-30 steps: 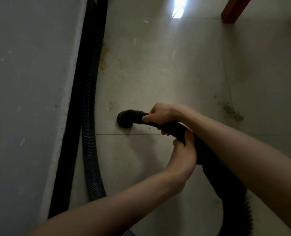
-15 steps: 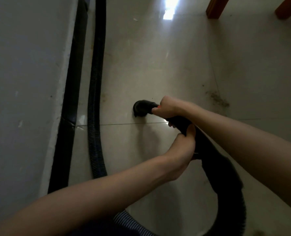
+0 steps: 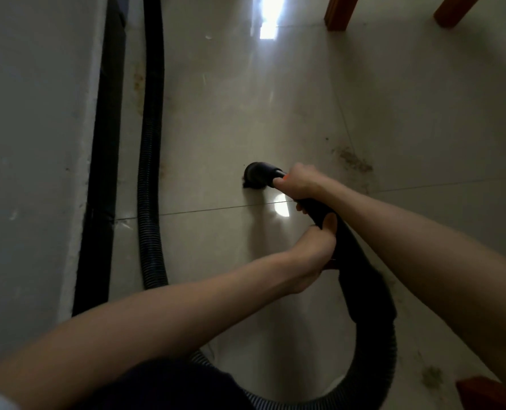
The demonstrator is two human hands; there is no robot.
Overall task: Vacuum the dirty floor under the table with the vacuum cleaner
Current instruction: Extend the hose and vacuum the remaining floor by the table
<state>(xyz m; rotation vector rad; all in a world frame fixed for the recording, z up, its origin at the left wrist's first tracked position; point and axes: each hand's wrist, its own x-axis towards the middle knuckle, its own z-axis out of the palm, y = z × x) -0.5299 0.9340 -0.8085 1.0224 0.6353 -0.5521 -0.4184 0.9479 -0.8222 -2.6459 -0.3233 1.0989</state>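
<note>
Head view, looking down at a glossy tiled floor (image 3: 231,113). Right hand (image 3: 300,180) wrapped round the black wand (image 3: 319,211) just behind the round nozzle (image 3: 259,179), fingers curled under and thumb on top beside a small orange mark. Left hand (image 3: 316,247) clamped on the same wand nearer the body, thumb raised along its upper side, fingers hidden beneath. Nozzle down on the tile just beyond a grout line, probably touching, though the dim light leaves the contact unclear. Ribbed hose (image 3: 376,365) looping from the wand round the near right and back under the body; a second run of hose (image 3: 151,202) lying along the left, beside a dark strip at the foot of the grey wall (image 3: 32,173). Patch of brown dirt (image 3: 352,159) to the right of the nozzle, well apart from it and not yet reached; a smaller smear (image 3: 430,377) at near right, beside a wooden edge. Two wooden table legs (image 3: 339,11) at the far right. Risks from here, as a judgement: hose loop snagging on the near wooden edge or dragging through the near smear and spreading it; nozzle tilted off the tile and losing suction; the sweep missing the right-hand patch; wand knocking a leg on the reach towards the far side.
</note>
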